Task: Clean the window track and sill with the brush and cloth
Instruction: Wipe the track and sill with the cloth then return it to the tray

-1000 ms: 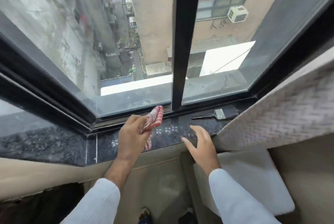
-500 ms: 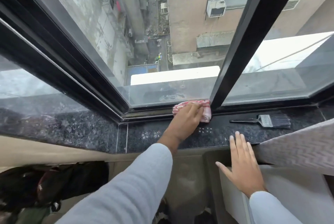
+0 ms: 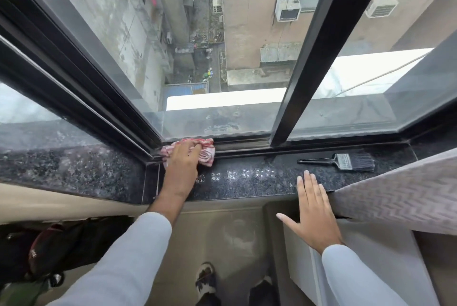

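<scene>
My left hand (image 3: 181, 166) presses a red-and-white checked cloth (image 3: 207, 155) onto the black window track (image 3: 242, 148), close to the left corner of the frame. The cloth bunches under my fingers and sticks out to the right and left of them. My right hand (image 3: 312, 209) lies flat, fingers spread, on the front edge of the dark speckled granite sill (image 3: 247, 182), holding nothing. A black flat paintbrush (image 3: 346, 161) lies on the sill to the right, handle pointing left, bristles right, a little beyond my right fingertips.
A black vertical window bar (image 3: 304, 78) meets the track right of the cloth. A grey patterned curtain (image 3: 405, 197) overlaps the sill at the right. Dark bags (image 3: 49, 249) sit low on the left, and a white box (image 3: 371, 268) stands under my right arm. My feet (image 3: 205, 278) show below.
My left hand has slid the cloth leftward along the track, from beside the vertical bar toward the left corner. My right hand stays on the sill edge. The brush has not moved.
</scene>
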`<action>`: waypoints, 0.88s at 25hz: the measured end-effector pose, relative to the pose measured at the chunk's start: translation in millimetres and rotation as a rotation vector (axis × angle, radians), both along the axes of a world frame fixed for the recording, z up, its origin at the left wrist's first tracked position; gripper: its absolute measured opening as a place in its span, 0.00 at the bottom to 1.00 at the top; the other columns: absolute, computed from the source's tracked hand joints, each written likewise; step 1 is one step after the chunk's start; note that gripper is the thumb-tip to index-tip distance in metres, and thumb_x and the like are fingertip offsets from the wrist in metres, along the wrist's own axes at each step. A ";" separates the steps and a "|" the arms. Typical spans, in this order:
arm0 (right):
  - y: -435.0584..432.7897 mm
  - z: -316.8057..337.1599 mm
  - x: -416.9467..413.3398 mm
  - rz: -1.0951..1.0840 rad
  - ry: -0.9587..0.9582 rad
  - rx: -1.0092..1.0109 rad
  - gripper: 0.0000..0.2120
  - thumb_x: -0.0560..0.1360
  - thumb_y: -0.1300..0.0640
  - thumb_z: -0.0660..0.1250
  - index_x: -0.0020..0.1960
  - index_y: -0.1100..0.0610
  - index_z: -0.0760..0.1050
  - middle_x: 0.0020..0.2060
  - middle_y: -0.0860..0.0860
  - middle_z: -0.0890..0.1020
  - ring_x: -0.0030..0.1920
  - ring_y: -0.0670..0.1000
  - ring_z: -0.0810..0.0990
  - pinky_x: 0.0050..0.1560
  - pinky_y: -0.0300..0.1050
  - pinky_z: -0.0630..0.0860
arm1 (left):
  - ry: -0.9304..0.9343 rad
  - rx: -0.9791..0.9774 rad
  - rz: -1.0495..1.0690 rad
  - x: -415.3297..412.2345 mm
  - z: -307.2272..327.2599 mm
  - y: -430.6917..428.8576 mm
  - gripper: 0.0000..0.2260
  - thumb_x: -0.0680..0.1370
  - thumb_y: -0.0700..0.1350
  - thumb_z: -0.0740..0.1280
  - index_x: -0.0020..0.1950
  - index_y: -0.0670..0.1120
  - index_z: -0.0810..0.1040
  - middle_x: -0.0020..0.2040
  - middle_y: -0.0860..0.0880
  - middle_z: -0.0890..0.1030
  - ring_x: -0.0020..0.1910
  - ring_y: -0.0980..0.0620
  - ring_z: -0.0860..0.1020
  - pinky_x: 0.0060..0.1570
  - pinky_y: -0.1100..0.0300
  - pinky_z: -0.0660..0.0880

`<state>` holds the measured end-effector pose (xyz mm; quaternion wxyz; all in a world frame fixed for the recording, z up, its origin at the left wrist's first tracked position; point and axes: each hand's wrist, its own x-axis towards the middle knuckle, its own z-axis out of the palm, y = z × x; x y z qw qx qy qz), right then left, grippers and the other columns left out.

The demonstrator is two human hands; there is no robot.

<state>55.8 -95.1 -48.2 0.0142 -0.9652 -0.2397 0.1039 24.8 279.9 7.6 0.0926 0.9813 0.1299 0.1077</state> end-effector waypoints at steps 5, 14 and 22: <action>-6.9 7.1 3.6 0.029 0.023 0.010 0.53 0.75 0.23 0.53 0.84 0.59 0.41 0.85 0.56 0.42 0.85 0.54 0.41 0.83 0.56 0.49 | 0.059 -0.219 -0.147 62.2 11.3 -117.1 0.22 0.73 0.26 0.67 0.66 0.36 0.81 0.61 0.35 0.82 0.62 0.34 0.78 0.64 0.44 0.77; -11.9 7.7 5.2 0.044 0.017 0.008 0.53 0.75 0.27 0.58 0.84 0.59 0.40 0.85 0.56 0.44 0.85 0.55 0.42 0.83 0.56 0.48 | -0.123 -0.254 0.139 -34.5 47.1 -29.9 0.25 0.73 0.30 0.67 0.70 0.44 0.80 0.56 0.44 0.78 0.45 0.43 0.80 0.51 0.50 0.82; -26.0 2.1 13.8 -0.083 0.015 0.030 0.55 0.74 0.23 0.54 0.84 0.61 0.42 0.85 0.58 0.46 0.85 0.57 0.44 0.84 0.61 0.52 | 0.322 -0.331 0.613 -69.7 20.7 -5.0 0.16 0.80 0.36 0.65 0.67 0.34 0.78 0.58 0.32 0.76 0.48 0.36 0.78 0.44 0.49 0.79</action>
